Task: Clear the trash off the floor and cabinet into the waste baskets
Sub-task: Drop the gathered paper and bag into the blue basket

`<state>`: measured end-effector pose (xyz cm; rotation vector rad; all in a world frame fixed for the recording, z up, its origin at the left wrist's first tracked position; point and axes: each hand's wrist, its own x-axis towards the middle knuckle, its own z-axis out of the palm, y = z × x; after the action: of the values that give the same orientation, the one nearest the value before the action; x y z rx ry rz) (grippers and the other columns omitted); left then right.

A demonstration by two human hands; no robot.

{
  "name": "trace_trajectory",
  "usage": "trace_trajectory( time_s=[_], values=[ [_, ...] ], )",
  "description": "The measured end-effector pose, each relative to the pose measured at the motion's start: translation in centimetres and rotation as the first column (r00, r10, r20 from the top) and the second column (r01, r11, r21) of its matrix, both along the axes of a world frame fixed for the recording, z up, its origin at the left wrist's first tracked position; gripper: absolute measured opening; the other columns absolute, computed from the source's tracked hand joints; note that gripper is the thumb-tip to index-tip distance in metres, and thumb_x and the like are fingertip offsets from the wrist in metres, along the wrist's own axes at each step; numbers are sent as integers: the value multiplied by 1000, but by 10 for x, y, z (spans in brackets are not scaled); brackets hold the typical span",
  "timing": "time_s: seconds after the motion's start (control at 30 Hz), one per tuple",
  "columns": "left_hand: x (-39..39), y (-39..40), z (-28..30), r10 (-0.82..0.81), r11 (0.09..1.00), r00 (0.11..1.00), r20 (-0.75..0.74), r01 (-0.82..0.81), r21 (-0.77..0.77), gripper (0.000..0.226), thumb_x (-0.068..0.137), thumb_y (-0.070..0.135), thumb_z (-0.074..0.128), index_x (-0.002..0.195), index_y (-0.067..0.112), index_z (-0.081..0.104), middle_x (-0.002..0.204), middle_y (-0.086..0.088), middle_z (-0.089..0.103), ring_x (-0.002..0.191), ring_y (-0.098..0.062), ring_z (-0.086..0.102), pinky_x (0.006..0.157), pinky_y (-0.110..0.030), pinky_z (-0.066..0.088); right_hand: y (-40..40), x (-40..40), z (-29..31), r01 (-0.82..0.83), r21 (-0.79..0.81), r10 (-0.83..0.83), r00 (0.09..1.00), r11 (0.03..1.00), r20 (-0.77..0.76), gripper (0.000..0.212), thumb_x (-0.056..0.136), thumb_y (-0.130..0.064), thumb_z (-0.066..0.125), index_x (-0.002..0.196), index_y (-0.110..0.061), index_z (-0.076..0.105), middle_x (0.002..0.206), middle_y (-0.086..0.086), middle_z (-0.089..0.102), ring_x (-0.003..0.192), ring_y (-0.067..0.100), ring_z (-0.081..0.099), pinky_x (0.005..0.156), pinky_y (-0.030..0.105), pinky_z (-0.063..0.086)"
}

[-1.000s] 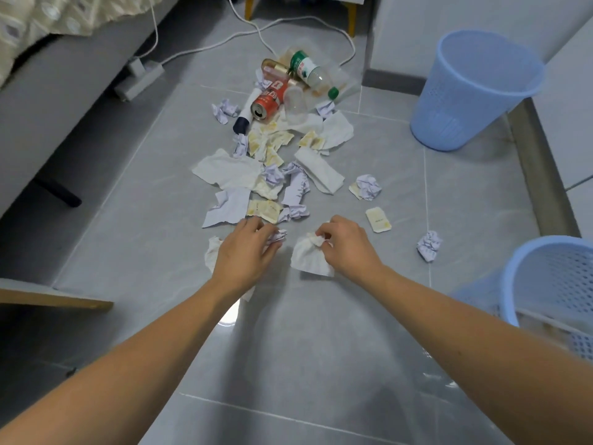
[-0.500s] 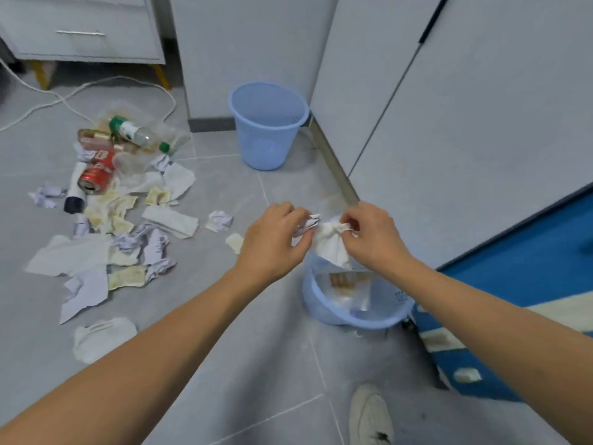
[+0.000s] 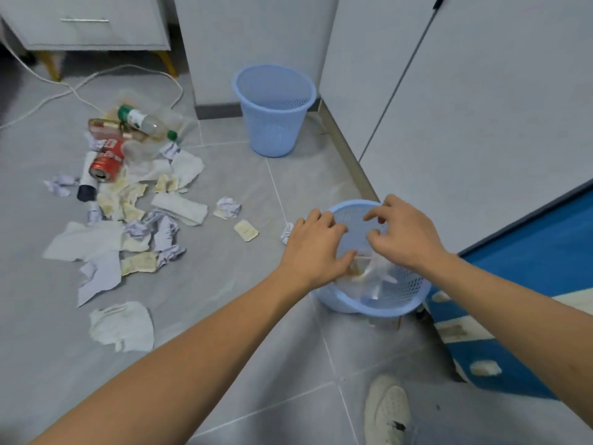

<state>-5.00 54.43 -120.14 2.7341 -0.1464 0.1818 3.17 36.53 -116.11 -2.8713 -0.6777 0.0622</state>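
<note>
Both my hands hover over the near blue waste basket (image 3: 402,305). My left hand (image 3: 316,248) has loose, spread fingers and holds nothing. My right hand (image 3: 402,234) is likewise relaxed and empty. White tissue (image 3: 377,277) lies blurred inside the basket below them. A second blue waste basket (image 3: 274,112) stands farther off by the wall. Trash covers the floor at left: crumpled paper (image 3: 227,207), torn white sheets (image 3: 86,242), a tissue (image 3: 123,326), a red can (image 3: 106,162), a plastic bottle (image 3: 144,122).
White cabinet doors (image 3: 481,107) rise on the right, with a blue mat (image 3: 529,284) under them. A white cable (image 3: 80,88) runs across the floor toward a drawer unit (image 3: 86,24). My shoe (image 3: 386,412) is near the bottom edge.
My hands carried paper and tissue from the floor pile to the near basket, then let go; the tissue now lies inside and both hands are empty.
</note>
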Motion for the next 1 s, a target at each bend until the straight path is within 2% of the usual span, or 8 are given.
trace_trajectory(
  time_s=[0.17, 0.3, 0.47, 0.57, 0.67, 0.8, 0.9, 1.0],
  values=[
    [-40, 89, -16, 244, 966, 970, 24, -240, -100, 32, 94, 46, 55, 112, 23, 68, 103, 4, 62, 103, -23, 53, 76, -39, 49, 118, 0, -10, -152, 142, 147, 988, 978, 50, 21, 80, -25, 59, 98, -26, 69, 89, -6, 57, 82, 21, 58, 68, 30, 42],
    [-87, 161, -60, 425, 900, 900, -100, -432, -63, 32, 96, 44, 51, 118, 25, 66, 108, 5, 63, 110, -20, 54, 79, -37, 51, 205, -13, -58, -231, 119, 243, 965, 966, -98, 24, 83, -22, 57, 104, -26, 66, 100, -2, 57, 90, 25, 61, 73, 34, 48],
    [-168, 240, -142, 662, 739, 674, -329, -660, 135, 48, 95, 46, 52, 140, 29, 56, 136, -3, 51, 128, -28, 43, 96, -44, 47, 274, -18, -153, -288, -40, 258, 904, 957, -340, 47, 84, -23, 61, 131, -25, 56, 137, 7, 44, 117, 35, 52, 92, 39, 47],
    [-207, 266, -182, 754, 629, 507, -416, -740, 237, 62, 93, 55, 52, 152, 38, 39, 155, -9, 32, 143, -33, 27, 105, -51, 41, 287, -6, -196, -260, -119, 202, 910, 958, -361, 61, 83, -19, 61, 142, -28, 46, 145, 8, 33, 125, 39, 41, 95, 42, 46],
    [-228, 277, -211, 767, 585, 436, -471, -777, 232, 72, 90, 62, 56, 154, 44, 28, 161, -12, 19, 145, -36, 19, 108, -54, 38, 283, 9, -224, -250, -178, 180, 924, 952, -337, 66, 85, -17, 57, 147, -33, 38, 150, 10, 27, 130, 41, 34, 98, 45, 45],
    [-236, 275, -227, 790, 573, 466, -397, -792, 210, 60, 93, 50, 61, 149, 38, 43, 153, -12, 32, 136, -39, 30, 97, -55, 46, 273, 16, -247, -301, -212, 236, 929, 930, -285, 57, 92, -15, 51, 145, -30, 42, 146, 13, 33, 129, 40, 35, 98, 43, 44],
    [-233, 267, -228, 767, 627, 583, -267, -770, 120, 32, 95, 28, 65, 126, 26, 62, 122, -9, 47, 112, -35, 45, 76, -46, 52, 262, 12, -253, -319, -125, 291, 936, 940, -200, 40, 91, -5, 52, 128, -19, 54, 126, 13, 43, 115, 36, 42, 88, 42, 48],
    [-215, 256, -219, 704, 695, 655, -274, -714, 79, 7, 97, 20, 60, 103, 21, 63, 97, 3, 44, 96, -25, 50, 62, -40, 49, 251, 5, -250, -322, -70, 299, 926, 944, -231, 21, 90, -5, 55, 109, -14, 59, 112, 14, 50, 101, 38, 54, 82, 39, 48]
  ],
)
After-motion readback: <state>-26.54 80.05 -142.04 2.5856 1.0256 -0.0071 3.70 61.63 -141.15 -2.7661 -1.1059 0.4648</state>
